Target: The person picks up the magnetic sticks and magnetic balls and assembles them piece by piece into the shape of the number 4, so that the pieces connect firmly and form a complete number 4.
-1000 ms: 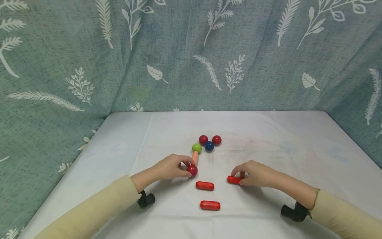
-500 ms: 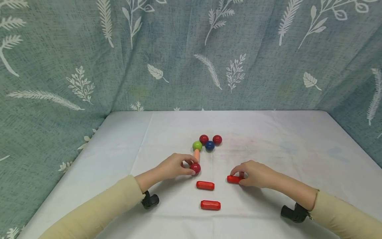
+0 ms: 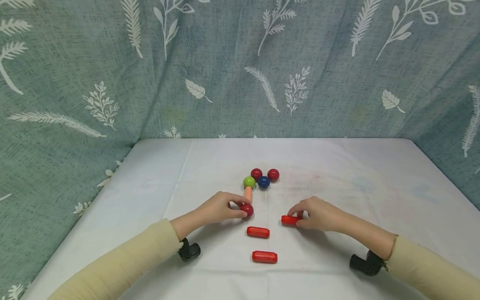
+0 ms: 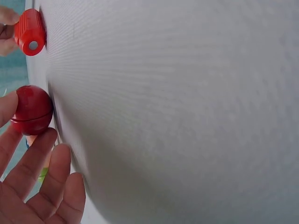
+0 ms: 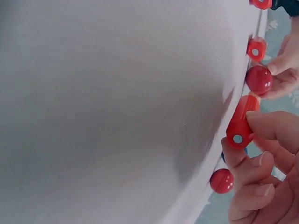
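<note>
My left hand [image 3: 221,207] pinches a glossy red ball [image 3: 247,210] between thumb and fingers; a seam around the ball shows in the left wrist view. An orange rod [image 3: 248,193] runs from that ball to a green ball [image 3: 249,182], making a chain on the cloth. To the right, my right hand [image 3: 318,213] pinches a ribbed red magnetic rod [image 3: 289,220] by its right part. A silvery round spot marks the rod's end [image 5: 238,139] in the right wrist view. A gap separates this rod from the red ball.
Past the green ball sit a blue ball [image 3: 263,182] and two red balls, one left [image 3: 256,174] and one right [image 3: 273,174]. Two more red rods, one farther [image 3: 258,232] and one nearer [image 3: 264,256], lie on the white cloth [image 3: 337,166]. A leaf-patterned curtain [image 3: 225,83] hangs behind.
My left hand has shifted slightly right and away from me, and the red ball, orange rod and green ball moved along. My right hand has brought its rod left and a little farther away.
</note>
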### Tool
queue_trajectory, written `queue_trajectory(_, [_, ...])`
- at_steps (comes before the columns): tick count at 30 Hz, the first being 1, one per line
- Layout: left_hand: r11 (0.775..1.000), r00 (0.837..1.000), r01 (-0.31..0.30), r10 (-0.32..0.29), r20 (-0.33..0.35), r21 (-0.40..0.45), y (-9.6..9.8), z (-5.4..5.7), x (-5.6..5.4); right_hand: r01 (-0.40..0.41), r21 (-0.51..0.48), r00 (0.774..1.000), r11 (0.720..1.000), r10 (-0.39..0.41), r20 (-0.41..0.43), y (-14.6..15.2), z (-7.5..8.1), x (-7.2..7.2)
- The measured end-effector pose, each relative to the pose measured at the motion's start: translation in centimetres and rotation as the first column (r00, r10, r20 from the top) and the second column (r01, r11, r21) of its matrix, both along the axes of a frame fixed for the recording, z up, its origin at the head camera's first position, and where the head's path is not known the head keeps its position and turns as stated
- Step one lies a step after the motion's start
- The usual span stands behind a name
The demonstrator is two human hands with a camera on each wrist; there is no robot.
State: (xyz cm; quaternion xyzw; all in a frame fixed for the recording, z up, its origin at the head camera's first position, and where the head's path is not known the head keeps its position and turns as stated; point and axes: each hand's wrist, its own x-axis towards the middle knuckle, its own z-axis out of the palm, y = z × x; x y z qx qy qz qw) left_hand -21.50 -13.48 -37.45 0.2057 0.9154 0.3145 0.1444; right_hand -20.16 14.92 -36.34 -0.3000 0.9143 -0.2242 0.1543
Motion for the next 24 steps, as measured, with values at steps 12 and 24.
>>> queue_trajectory(12, [1.0, 0.999, -0.016, 0.016, 0.031, 0.019, 0.0, 0.0, -0.2, -0.058, -0.096, 0.998, 0.994, 0.056, -0.025, -1.5, 0.0, -1.5])
queue_trajectory(24, [0.999, 0.998, -0.023, 0.021, 0.052, 0.03, 0.0, -0.1, -0.3, -0.046, -0.097, 0.999, 0.994, 0.046, -0.001, -3.7, -0.3, -2.2])
